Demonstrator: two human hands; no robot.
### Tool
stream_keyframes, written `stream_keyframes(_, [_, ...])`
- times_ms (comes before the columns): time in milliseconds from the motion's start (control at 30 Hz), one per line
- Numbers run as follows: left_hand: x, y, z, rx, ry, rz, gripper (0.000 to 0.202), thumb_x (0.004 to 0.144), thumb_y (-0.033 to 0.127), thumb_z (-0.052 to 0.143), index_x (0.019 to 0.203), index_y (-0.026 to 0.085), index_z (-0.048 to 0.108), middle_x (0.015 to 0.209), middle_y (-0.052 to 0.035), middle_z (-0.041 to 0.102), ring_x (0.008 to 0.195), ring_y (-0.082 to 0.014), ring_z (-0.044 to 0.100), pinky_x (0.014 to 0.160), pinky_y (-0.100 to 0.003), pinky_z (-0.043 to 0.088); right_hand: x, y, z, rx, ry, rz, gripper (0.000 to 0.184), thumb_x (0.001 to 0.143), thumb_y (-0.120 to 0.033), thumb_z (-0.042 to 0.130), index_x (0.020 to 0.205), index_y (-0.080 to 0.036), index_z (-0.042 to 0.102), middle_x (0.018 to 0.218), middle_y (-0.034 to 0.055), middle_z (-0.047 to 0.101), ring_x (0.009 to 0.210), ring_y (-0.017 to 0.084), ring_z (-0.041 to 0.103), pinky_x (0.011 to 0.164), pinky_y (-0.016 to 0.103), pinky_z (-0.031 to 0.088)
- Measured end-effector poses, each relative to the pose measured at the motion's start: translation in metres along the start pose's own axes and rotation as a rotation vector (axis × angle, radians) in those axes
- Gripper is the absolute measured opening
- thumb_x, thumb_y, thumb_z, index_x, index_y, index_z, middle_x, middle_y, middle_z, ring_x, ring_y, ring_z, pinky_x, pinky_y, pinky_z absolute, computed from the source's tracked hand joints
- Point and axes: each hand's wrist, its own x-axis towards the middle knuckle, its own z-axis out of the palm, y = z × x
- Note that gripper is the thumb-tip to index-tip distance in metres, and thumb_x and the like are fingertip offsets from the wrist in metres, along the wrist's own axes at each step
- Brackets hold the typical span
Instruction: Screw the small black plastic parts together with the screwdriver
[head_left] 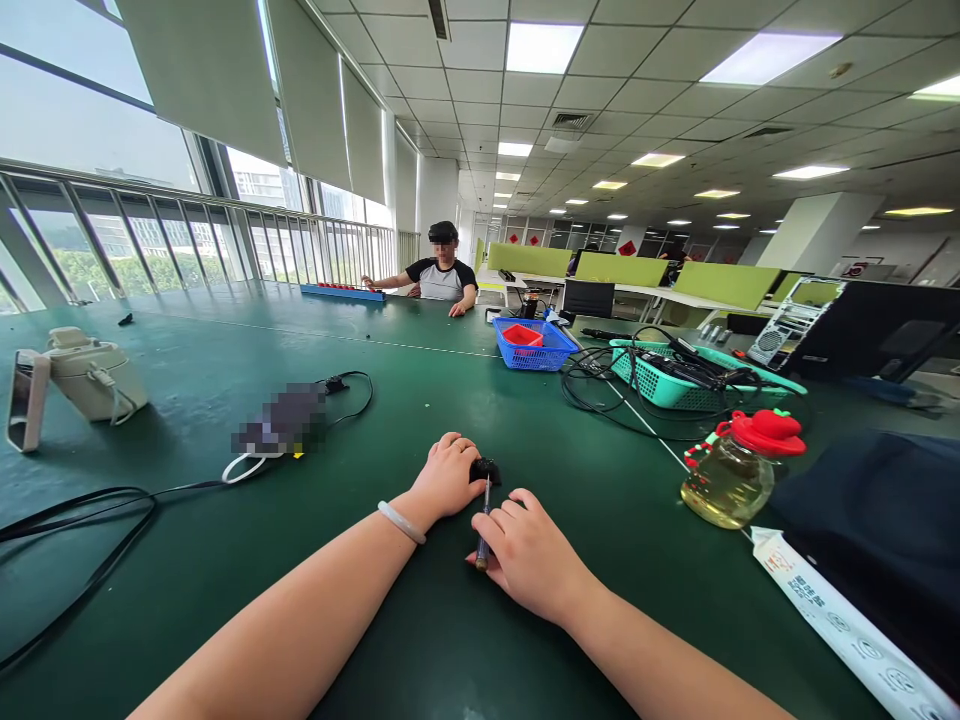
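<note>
Near the middle of the green table, my left hand is closed on a small black part, pressing it against the tabletop. What kind of part it is I cannot make out. A screwdriver with a see-through dark handle is gripped in the fingers of my right hand. Its metal shaft points away from me, and the tip meets or lies very close to the black part. A pale bangle circles my left wrist.
To the right stand a jar with a red lid, a long white box and a teal basket of cables. A blue basket sits farther back. A cabled device and a beige container are left. Another person sits across.
</note>
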Motion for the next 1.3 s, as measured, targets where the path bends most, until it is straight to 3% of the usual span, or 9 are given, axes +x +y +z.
stream_keyframes(367, [0.000, 0.001, -0.001, 0.065, 0.046, 0.094, 0.027, 0.080, 0.033, 0.066, 0.103, 0.019, 0.065, 0.127, -0.0098, 0.063, 0.137, -0.0313, 0.036, 0.113, -0.048, 0.033, 0.000, 0.002, -0.001, 0.047, -0.014, 0.007, 0.019, 0.084, -0.033, 0.068, 0.094, -0.018, 0.062, 0.078, 0.0033, 0.068, 0.075, 0.021, 0.060, 0.090, 0.040, 0.039])
stream_keyframes(667, [0.001, -0.001, 0.003, -0.019, 0.002, -0.005, 0.034, 0.079, 0.037, 0.068, 0.106, 0.017, 0.065, 0.126, -0.0113, 0.064, 0.134, -0.0324, 0.040, 0.110, -0.048, 0.037, -0.005, 0.017, -0.010, 0.318, 0.177, 0.147, 0.013, 0.094, -0.032, 0.056, 0.099, -0.020, 0.058, 0.079, 0.0023, 0.068, 0.070, 0.019, 0.060, 0.078, 0.035, 0.042])
stream_keyframes(833, [0.002, -0.002, 0.004, -0.027, 0.007, -0.006, 0.035, 0.078, 0.039, 0.070, 0.104, 0.016, 0.065, 0.126, -0.0125, 0.063, 0.132, -0.0328, 0.042, 0.110, -0.048, 0.038, -0.005, 0.020, -0.014, 0.369, 0.216, 0.189, 0.013, 0.097, -0.032, 0.050, 0.097, -0.021, 0.056, 0.078, 0.0023, 0.067, 0.066, 0.018, 0.058, 0.073, 0.033, 0.043])
stream_keyframes(1033, [0.002, -0.004, 0.006, -0.043, 0.016, 0.009, 0.033, 0.077, 0.035, 0.071, 0.104, 0.017, 0.064, 0.122, -0.0108, 0.065, 0.131, -0.0328, 0.042, 0.109, -0.049, 0.038, -0.006, 0.013, -0.009, 0.316, 0.188, 0.046, 0.010, 0.090, -0.029, 0.058, 0.095, -0.020, 0.057, 0.075, 0.0022, 0.066, 0.068, 0.018, 0.056, 0.076, 0.035, 0.043])
stream_keyframes(1133, [0.002, -0.005, 0.007, -0.042, 0.020, 0.011, 0.033, 0.076, 0.036, 0.073, 0.102, 0.018, 0.064, 0.121, -0.0110, 0.065, 0.131, -0.0329, 0.042, 0.108, -0.049, 0.039, -0.007, 0.013, -0.006, 0.238, 0.249, -0.019, 0.006, 0.090, -0.024, 0.056, 0.087, -0.020, 0.056, 0.070, 0.0014, 0.063, 0.063, 0.016, 0.053, 0.074, 0.035, 0.042])
stream_keyframes(1200, [0.002, -0.005, 0.007, -0.047, 0.028, 0.015, 0.033, 0.076, 0.039, 0.073, 0.100, 0.018, 0.064, 0.122, -0.0108, 0.065, 0.131, -0.0332, 0.042, 0.107, -0.050, 0.039, -0.002, 0.013, -0.017, 0.194, 0.347, -0.034, 0.012, 0.091, -0.021, 0.053, 0.079, -0.020, 0.054, 0.064, -0.0002, 0.059, 0.059, 0.015, 0.049, 0.070, 0.034, 0.041])
stream_keyframes(1300, [0.002, -0.006, 0.007, -0.055, 0.036, 0.019, 0.032, 0.077, 0.041, 0.073, 0.098, 0.019, 0.064, 0.119, -0.0103, 0.065, 0.130, -0.0332, 0.043, 0.108, -0.049, 0.039, 0.010, 0.010, -0.059, 0.215, 0.524, -0.100, 0.013, 0.089, -0.016, 0.052, 0.078, -0.022, 0.052, 0.057, -0.0033, 0.054, 0.051, 0.013, 0.043, 0.063, 0.032, 0.040])
